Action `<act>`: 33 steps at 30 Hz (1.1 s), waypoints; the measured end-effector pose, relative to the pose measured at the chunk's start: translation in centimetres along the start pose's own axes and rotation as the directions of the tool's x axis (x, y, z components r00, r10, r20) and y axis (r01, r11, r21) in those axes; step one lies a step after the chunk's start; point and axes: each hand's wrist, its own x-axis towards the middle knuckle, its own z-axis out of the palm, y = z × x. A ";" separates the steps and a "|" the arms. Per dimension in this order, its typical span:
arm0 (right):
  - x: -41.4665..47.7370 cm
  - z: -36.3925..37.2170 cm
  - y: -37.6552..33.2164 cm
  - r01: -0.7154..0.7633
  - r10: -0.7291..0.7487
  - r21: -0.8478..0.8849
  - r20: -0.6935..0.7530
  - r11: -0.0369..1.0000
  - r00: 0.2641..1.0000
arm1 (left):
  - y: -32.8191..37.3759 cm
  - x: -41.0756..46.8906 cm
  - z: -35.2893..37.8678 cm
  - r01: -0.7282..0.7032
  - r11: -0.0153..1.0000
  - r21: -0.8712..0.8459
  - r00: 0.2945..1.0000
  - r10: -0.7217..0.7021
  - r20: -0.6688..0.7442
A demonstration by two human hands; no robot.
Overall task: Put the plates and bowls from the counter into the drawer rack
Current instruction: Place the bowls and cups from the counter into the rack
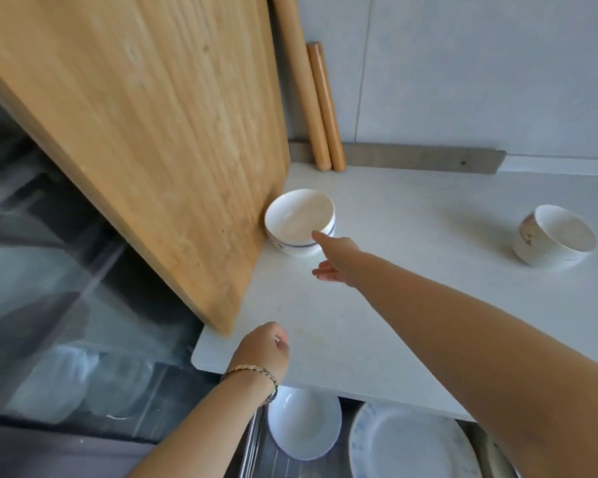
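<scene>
Right hand (339,260) — reaches far across the counter (411,208), fingers straight and spread from the thumb, gripping nothing. The forefinger tip lies at the near rim of the blue-banded bowl (299,222); whether it touches cannot be told.

Left hand (266,350) — seen from the back, at the near left corner of the counter, fingers curled under. Nothing shows in it. A braided bracelet (256,372) circles the wrist.

Blue-banded bowl — white, upright, on the counter, its left side against the foot of the cutting board (135,132).

Second bowl (554,236) — white with a brownish mark on its wall, upright on the counter at far right, well apart from the first.

Drawer rack (252,439) — pulled out below the near edge of the counter (only partly in view). It holds a white bowl (304,422) just right of the left wrist, and to the right of that a large pale plate (411,443) with a faint blue pattern, partly covered by the right forearm.

Cutting board — large, wooden, leaning at left, its lower edge on the counter.

Two rolling pins (320,108) — wooden, standing against the far wall, right of the board.
</scene>
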 end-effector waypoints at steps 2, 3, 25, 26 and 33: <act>1.8 1.2 -0.3 0.010 -0.008 0.051 -0.033 0.999 0.999 | -0.7 0.7 -0.3 -0.004 1.000 0.006 1.000 0.004 0.001; 2.5 1.7 -0.3 0.014 -0.010 0.082 -0.051 0.997 0.999 | -1.0 1.0 -0.5 -0.005 1.000 0.010 1.000 0.005 0.006; -8.4 -8.3 11.8 -0.147 0.156 0.110 -0.072 0.983 0.985 | 1.4 -3.9 1.8 0.029 0.887 -0.462 0.994 0.024 0.108; -9.7 -9.6 12.8 -0.143 0.148 0.070 -0.077 0.987 0.986 | 2.2 -4.9 2.3 0.058 0.884 -0.464 0.986 0.022 0.166; -17.4 -17.3 18.5 -0.044 0.035 -0.205 -0.048 0.978 0.998 | 6.5 -10.5 9.0 0.177 0.917 -0.357 0.939 -0.050 0.339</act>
